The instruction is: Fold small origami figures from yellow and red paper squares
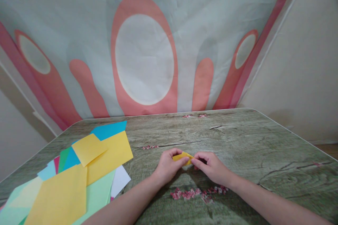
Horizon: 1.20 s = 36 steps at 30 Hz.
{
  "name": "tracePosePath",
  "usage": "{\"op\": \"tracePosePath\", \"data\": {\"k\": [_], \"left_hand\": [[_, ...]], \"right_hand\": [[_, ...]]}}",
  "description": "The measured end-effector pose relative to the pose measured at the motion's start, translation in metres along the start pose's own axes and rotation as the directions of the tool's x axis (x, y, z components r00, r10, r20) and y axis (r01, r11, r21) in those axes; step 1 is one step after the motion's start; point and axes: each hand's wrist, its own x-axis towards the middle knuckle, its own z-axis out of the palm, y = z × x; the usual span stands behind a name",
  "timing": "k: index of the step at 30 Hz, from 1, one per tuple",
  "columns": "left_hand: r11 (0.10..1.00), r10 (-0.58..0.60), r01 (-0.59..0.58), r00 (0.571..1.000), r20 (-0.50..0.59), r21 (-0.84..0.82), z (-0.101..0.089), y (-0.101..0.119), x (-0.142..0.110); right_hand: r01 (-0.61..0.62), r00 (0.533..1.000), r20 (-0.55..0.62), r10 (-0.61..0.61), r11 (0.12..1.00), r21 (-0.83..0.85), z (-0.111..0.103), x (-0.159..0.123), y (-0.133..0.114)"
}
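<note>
A small folded piece of yellow paper (183, 157) is held just above the table (250, 140), near its middle. My left hand (169, 166) pinches its left end with thumb and fingers closed round it. My right hand (211, 167) pinches the right end, fingertips pressed on the fold. Both forearms reach in from the bottom edge of the view. Most of the paper is hidden between the fingers.
A loose pile of coloured paper sheets (79, 175), yellow, green, blue, white and pink, lies at the table's left. The wood-print tabletop has small pink flower marks. A fabric backdrop (145, 59) with pink and white shapes hangs behind the far edge.
</note>
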Motion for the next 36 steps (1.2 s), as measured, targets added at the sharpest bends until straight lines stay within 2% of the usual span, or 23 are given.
{"op": "tracePosePath", "data": {"k": [4, 6, 8, 10, 12, 15, 17, 26, 36], "left_hand": [[0.982, -0.003, 0.005, 1.000, 0.012, -0.189, -0.0002, -0.0027, 0.0034], [0.972, 0.012, -0.016, 1.000, -0.017, -0.235, 0.0003, -0.0028, 0.0044], [0.974, 0.055, -0.081, 0.990, -0.129, -0.213, 0.0003, -0.0026, 0.0047], [0.979, 0.121, -0.157, 0.961, -0.248, -0.131, -0.0006, -0.0023, 0.0045], [0.976, 0.202, -0.217, 0.932, -0.301, -0.017, -0.0022, -0.0019, 0.0036], [0.955, 0.296, -0.278, 0.919, -0.260, 0.106, -0.0041, -0.0020, 0.0019], [0.949, 0.314, -0.295, 0.922, -0.227, 0.115, -0.0042, -0.0028, 0.0013], [0.979, 0.178, -0.194, 0.966, -0.187, -0.067, -0.0016, -0.0064, 0.0040], [0.971, 0.212, -0.230, 0.955, -0.209, -0.066, -0.0016, -0.0052, 0.0036]], "right_hand": [[-0.095, 0.994, -0.044, 0.102, 0.985, 0.142, -0.0017, 0.0031, 0.0068], [-0.131, 0.989, -0.046, 0.144, 0.966, 0.224, -0.0016, 0.0048, 0.0091], [-0.152, 0.984, -0.048, 0.173, 0.945, 0.291, -0.0012, 0.0060, 0.0102], [-0.169, 0.978, -0.062, 0.201, 0.927, 0.336, -0.0007, 0.0066, 0.0103], [-0.179, 0.972, -0.079, 0.221, 0.914, 0.364, -0.0004, 0.0067, 0.0098], [-0.179, 0.969, -0.092, 0.228, 0.912, 0.369, -0.0005, 0.0065, 0.0086], [-0.174, 0.971, -0.093, 0.220, 0.920, 0.352, -0.0007, 0.0064, 0.0078], [-0.134, 0.984, -0.073, 0.160, 0.950, 0.282, -0.0016, 0.0055, 0.0074], [-0.076, 0.996, -0.029, 0.084, 0.974, 0.214, -0.0022, 0.0041, 0.0050]]}}
